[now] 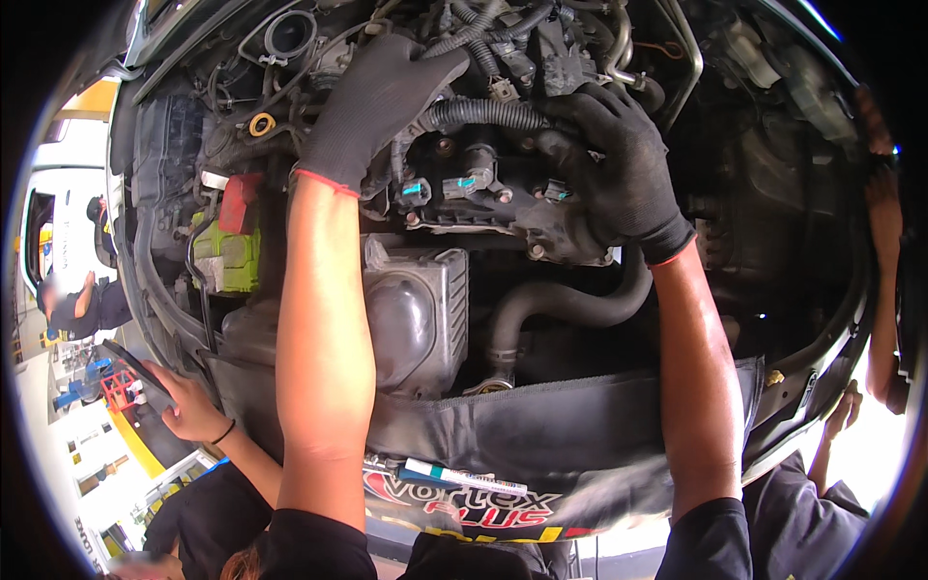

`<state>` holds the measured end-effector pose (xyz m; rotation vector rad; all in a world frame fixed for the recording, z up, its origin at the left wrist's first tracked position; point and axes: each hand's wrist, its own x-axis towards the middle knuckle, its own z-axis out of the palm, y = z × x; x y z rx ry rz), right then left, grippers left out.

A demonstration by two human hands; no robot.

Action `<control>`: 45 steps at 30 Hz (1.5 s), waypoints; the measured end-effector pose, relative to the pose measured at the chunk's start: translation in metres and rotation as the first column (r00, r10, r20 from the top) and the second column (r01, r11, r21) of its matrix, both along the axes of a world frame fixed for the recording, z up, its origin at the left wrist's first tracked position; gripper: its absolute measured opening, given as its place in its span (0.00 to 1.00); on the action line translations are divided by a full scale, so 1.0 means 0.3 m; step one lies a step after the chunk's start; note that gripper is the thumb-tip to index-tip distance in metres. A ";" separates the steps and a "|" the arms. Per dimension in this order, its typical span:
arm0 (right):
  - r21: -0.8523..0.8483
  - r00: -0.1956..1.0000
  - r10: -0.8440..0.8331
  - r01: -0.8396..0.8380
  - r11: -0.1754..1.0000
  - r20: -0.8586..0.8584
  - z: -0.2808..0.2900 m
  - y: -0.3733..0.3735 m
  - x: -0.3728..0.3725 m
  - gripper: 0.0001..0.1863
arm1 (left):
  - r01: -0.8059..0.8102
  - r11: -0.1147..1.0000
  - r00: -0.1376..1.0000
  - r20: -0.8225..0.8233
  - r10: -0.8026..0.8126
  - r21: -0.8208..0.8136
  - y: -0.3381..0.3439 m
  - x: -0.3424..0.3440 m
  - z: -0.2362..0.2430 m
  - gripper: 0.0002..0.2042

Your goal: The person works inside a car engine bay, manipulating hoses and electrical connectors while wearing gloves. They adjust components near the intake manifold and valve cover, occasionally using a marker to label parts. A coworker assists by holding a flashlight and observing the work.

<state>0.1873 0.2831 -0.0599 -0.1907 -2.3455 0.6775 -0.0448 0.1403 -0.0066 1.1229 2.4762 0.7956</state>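
Observation:
My left hand, in a black knitted glove with red cuff, reaches into the engine bay among hoses and wiring, fingertips curled out of sight beside the upper corrugated sleeve. My right hand, gloved alike, curls over parts at the right end of the lower corrugated conduit; what its fingers grip is hidden. Between my hands lies the black engine cover with ignition coils and connectors.
An airbox, curved hose, green battery and fender cover with a marker surround the work. A co-worker's hand holds a dark phone-like object at lower left. Other people stand left; another arm is at right.

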 end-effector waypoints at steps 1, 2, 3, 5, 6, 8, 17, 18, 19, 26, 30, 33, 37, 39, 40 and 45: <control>0.003 1.000 0.015 -0.015 1.000 -0.013 0.004 0.002 -0.005 0.15 | -0.009 1.000 1.000 -0.001 0.009 -0.024 -0.002 -0.006 0.006 0.30; 0.008 1.000 0.022 -0.022 1.000 -0.018 0.005 0.010 0.000 0.14 | -0.010 0.999 1.000 0.004 0.010 -0.046 0.007 0.003 0.010 0.31; 0.012 0.999 0.029 -0.029 1.000 -0.024 0.005 0.015 0.004 0.14 | -0.018 0.999 1.000 0.007 0.018 -0.042 0.012 0.016 0.013 0.31; 0.054 1.000 -0.007 0.008 0.999 -0.030 -0.001 0.013 0.004 0.14 | -0.037 0.999 0.999 0.006 0.037 -0.038 0.016 0.035 0.025 0.32; 0.068 1.000 -0.012 0.014 0.998 -0.024 -0.001 0.013 0.006 0.14 | -0.024 0.999 0.997 0.072 0.027 -0.037 0.018 0.020 0.011 0.32; 0.070 0.999 -0.017 0.019 0.997 -0.028 -0.005 0.016 0.005 0.15 | -0.028 0.999 0.997 0.067 0.030 -0.035 0.012 0.028 0.010 0.31; 0.108 0.997 -0.069 0.066 0.992 0.023 -0.007 0.023 0.005 0.16 | -0.110 0.994 0.992 0.064 0.111 -0.019 0.015 0.035 0.018 0.30; 0.107 0.997 -0.069 0.064 0.992 0.043 -0.001 0.020 0.005 0.16 | -0.131 0.991 0.990 0.061 0.130 0.012 0.015 0.026 0.006 0.30; 0.109 0.996 -0.079 0.075 0.991 0.042 0.003 0.017 0.004 0.17 | -0.151 0.987 0.987 0.058 0.149 0.044 0.015 0.018 -0.005 0.30; 0.109 0.995 -0.076 0.069 0.992 0.068 -0.004 0.017 0.008 0.18 | -0.014 1.000 0.999 0.032 0.014 -0.015 0.004 -0.012 -0.040 0.23; 0.115 0.997 -0.038 0.031 0.993 0.060 0.006 0.025 0.009 0.17 | 0.259 0.961 0.899 -0.341 -0.277 -0.096 -0.058 -0.059 -0.041 0.21; 0.130 0.997 -0.065 0.060 0.990 0.029 -0.003 0.021 -0.002 0.15 | 0.335 0.942 0.882 -0.342 -0.323 -0.024 -0.060 -0.057 -0.056 0.17; 0.040 1.000 -0.019 0.019 0.999 0.019 0.004 0.029 0.012 0.12 | 0.287 0.905 0.800 -0.440 -0.407 -0.314 -0.048 -0.020 -0.010 0.21; -0.012 1.000 0.000 0.000 1.000 0.000 0.002 0.033 0.011 0.12 | 0.120 0.944 0.954 -0.227 -0.196 -0.309 -0.023 -0.007 0.009 0.24; -0.018 1.000 0.007 -0.007 1.000 0.001 0.003 0.034 0.010 0.12 | 0.082 0.956 0.981 -0.148 -0.127 -0.281 -0.016 0.005 0.015 0.25; -0.069 0.999 0.021 -0.018 0.997 0.038 0.015 0.030 0.013 0.12 | 0.090 0.989 0.994 -0.046 -0.096 -0.120 -0.024 0.037 0.024 0.31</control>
